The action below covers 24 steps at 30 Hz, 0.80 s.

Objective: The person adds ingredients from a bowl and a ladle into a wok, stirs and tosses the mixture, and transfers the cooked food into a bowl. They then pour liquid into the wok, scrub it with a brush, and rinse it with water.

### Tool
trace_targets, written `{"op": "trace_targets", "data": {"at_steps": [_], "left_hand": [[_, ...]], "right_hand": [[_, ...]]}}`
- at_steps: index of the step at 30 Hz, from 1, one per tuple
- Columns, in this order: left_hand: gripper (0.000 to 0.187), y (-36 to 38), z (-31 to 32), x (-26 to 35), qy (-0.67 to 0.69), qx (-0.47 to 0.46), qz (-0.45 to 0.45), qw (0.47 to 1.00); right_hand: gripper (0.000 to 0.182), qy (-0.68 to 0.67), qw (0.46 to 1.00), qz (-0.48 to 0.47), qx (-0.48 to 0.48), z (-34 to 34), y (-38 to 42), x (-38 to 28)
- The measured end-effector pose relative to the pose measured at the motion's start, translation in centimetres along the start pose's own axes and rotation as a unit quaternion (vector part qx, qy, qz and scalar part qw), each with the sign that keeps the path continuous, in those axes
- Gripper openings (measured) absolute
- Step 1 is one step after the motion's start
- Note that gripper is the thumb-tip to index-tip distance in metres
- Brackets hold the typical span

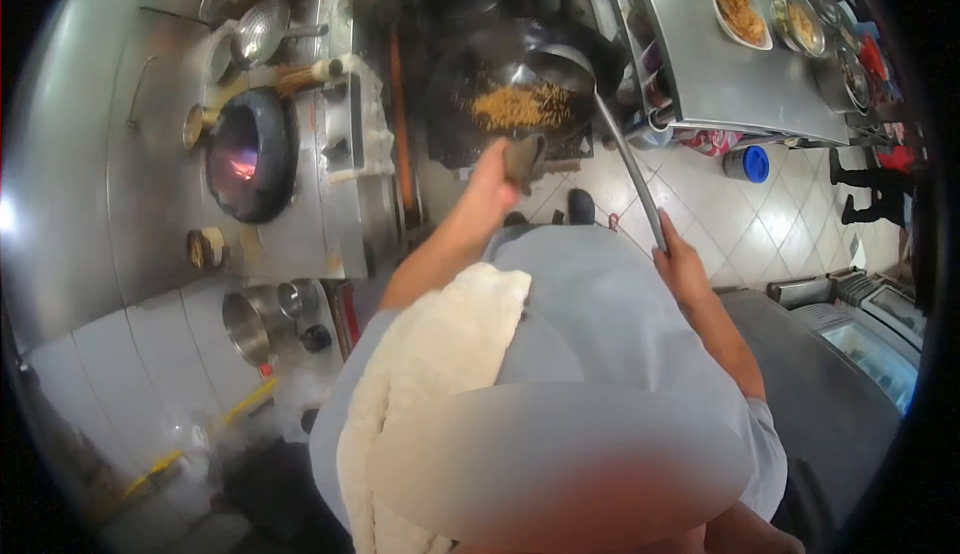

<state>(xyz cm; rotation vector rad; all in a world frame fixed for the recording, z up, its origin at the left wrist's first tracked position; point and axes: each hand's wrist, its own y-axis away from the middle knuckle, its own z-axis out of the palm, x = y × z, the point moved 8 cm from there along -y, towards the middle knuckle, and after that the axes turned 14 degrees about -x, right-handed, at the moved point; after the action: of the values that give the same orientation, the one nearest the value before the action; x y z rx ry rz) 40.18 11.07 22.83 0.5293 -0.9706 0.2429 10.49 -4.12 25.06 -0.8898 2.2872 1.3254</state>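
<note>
My left hand (497,180) grips the handle of a black wok (470,64) through a dark cloth (525,159). Brown fried food (520,106) lies in the wok's middle. My right hand (680,262) is closed around the long metal handle of a ladle (625,154). The ladle's bowl (563,62) rests at the wok's far right side, just above the food. A white towel (440,354) hangs over my left shoulder.
A second burner ring (250,154) with a flame burns at the left on the steel stove. Strainers (260,29) and pots (250,319) stand around it. A steel counter (720,74) at the right carries plates of food (740,12). Another person's legs (870,189) stand far right.
</note>
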Motion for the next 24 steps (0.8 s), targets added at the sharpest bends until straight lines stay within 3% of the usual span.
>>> {"op": "trace_targets", "data": {"at_steps": [1,2,3,4,5,8,9,14,16,17,19,20,21,22,23,24], "left_hand": [[0.035,1.3,2.0,3.8,-0.268,-0.062,0.175,0.946],[0.035,0.3,1.0,2.9,-0.270,-0.061,0.185,0.943],[0.035,-2.6,-2.2,-2.2,0.015,-0.001,0.047,0.999],[0.035,-2.0,-1.5,-5.6,0.300,0.065,-0.111,0.945],[0.034,0.7,-1.5,-5.8,0.279,0.116,-0.104,0.948],[0.032,0.9,-3.8,-8.5,0.272,0.121,-0.151,0.943],[0.031,-1.3,-6.5,-11.4,0.309,0.040,-0.122,0.942],[0.027,3.4,-3.0,-7.1,0.299,0.137,-0.111,0.938],[0.026,5.5,-4.3,-6.7,0.153,0.133,-0.185,0.962],[0.031,6.5,-4.4,-5.6,0.034,0.142,-0.133,0.980],[0.029,8.0,-5.7,-6.1,-0.041,0.158,-0.087,0.983],[0.029,8.0,-6.8,-5.5,-0.113,0.177,-0.051,0.976],[0.029,7.1,-7.0,-5.2,-0.117,0.178,-0.040,0.976],[0.028,6.2,-7.1,-4.5,-0.234,0.197,-0.053,0.950],[0.028,5.9,-7.2,-4.0,-0.348,0.213,-0.073,0.910],[0.028,4.4,-8.2,-3.8,-0.354,0.213,-0.068,0.908]], "right_hand": [[0.070,-0.032,0.999,0.025,-0.019,0.2,-0.5,-0.5],[0.070,-0.028,0.999,0.018,-0.012,0.0,-0.5,-0.8],[0.070,-0.028,1.000,-0.002,0.005,-0.5,0.1,-1.0],[0.070,-0.032,0.999,-0.015,0.008,-0.1,1.3,-0.9],[0.070,-0.046,0.998,-0.024,0.029,-0.1,2.1,-0.6],[0.070,-0.067,0.997,-0.024,0.033,-0.5,2.7,-1.4],[0.069,-0.139,0.990,0.000,-0.002,-1.0,2.9,-2.7],[0.068,-0.087,0.996,0.016,0.000,-3.7,2.6,-6.8],[0.067,-0.069,0.997,0.019,0.014,-4.4,0.9,-7.7],[0.067,-0.050,0.998,0.008,0.028,-4.6,-0.8,-8.1],[0.066,-0.032,0.998,-0.015,0.055,-4.5,-4.2,-8.8],[0.067,-0.095,0.994,-0.036,0.039,-3.5,-5.9,-9.0],[0.067,-0.155,0.986,-0.058,0.021,-3.1,-7.1,-9.7],[0.070,-0.167,0.984,-0.053,-0.032,-2.3,-7.6,-11.3],[0.063,-0.223,0.967,-0.071,-0.098,-1.2,-7.5,-13.7],[0.057,-0.278,0.943,-0.088,-0.160,-0.6,-7.6,-15.8]]}}
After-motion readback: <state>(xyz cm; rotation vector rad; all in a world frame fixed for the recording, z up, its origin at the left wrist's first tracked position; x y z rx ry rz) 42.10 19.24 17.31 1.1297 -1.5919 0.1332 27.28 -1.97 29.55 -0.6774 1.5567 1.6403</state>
